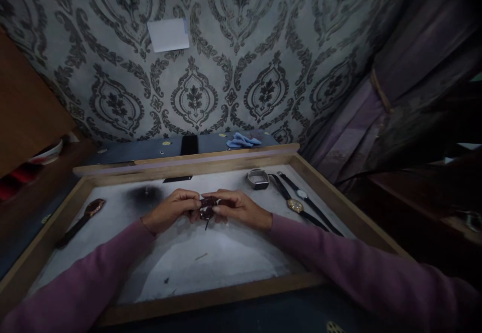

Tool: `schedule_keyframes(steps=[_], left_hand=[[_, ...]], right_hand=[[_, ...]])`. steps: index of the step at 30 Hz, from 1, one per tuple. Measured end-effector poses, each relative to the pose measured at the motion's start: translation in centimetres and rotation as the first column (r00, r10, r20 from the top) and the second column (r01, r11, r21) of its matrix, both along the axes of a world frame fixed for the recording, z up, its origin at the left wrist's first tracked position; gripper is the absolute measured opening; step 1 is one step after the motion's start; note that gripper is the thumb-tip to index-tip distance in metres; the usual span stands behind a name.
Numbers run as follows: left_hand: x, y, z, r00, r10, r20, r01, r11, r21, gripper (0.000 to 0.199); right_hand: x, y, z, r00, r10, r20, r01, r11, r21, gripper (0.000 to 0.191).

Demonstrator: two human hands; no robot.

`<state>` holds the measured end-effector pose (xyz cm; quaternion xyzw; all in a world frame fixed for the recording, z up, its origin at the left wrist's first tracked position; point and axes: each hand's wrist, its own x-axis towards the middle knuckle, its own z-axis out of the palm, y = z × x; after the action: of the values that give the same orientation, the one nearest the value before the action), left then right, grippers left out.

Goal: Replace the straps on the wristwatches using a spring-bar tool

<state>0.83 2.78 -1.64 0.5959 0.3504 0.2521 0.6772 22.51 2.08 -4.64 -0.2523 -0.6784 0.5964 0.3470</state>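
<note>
Between my two hands, above the middle of a wooden-framed tray (181, 300), is a dark brown wristwatch (207, 214) with a strap. My left hand (175, 207) pinches the strap from the left, thumb and forefinger pressed together. From the right, my right hand (237, 208) grips the same watch near its case, its forefinger stretched along the top. Fingers hide part of the strap. A short dark pin or strap end juts down below the case; I cannot tell which.
At left in the tray lies a brown-strapped watch (94, 207). On the right are a square-cased watch (258, 179), a gold-faced watch (295, 205) and a white-faced watch (302, 193). Behind the rim sits a blue cloth (243, 140). A curtain (361, 122) hangs at right.
</note>
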Motion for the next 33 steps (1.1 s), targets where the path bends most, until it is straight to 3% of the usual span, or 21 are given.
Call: schedule_keyframes(steps=[6,12,17,23,27,33], left_hand=[[0.0,-0.1,-0.5,0.999,-0.043,0.014,0.043,0.999,-0.006,0.035],[-0.5,0.4,-0.5,0.989,-0.136,-0.059,0.143,0.977,0.155,0.039],[-0.6,0.5,-0.2,0.986,-0.124,-0.110,0.145,0.967,0.210,0.035],[0.1,-0.3,0.2,0.988,-0.071,-0.136,0.106,0.959,0.262,0.041],[0.5,-0.6,0.4,0.981,-0.043,-0.189,0.096,0.954,0.285,0.040],[0.7,-0.4,0.2,0.985,0.001,-0.175,0.038,0.974,0.222,0.029]], right_hand=[[-0.2,0.0,0.1,0.999,-0.027,0.044,0.023,0.996,0.089,0.043],[-0.2,-0.4,0.2,0.995,-0.047,0.093,0.029,0.982,0.187,0.045],[0.1,-0.4,0.3,0.983,-0.070,0.170,0.014,0.951,0.309,0.042],[-0.2,-0.3,0.2,0.966,-0.177,0.189,0.089,0.913,0.399,0.037],[-0.6,-0.4,0.2,0.965,-0.188,0.182,0.111,0.925,0.363,0.038],[-0.9,-0.7,0.2,0.964,-0.218,0.150,0.190,0.965,0.181,0.034]])
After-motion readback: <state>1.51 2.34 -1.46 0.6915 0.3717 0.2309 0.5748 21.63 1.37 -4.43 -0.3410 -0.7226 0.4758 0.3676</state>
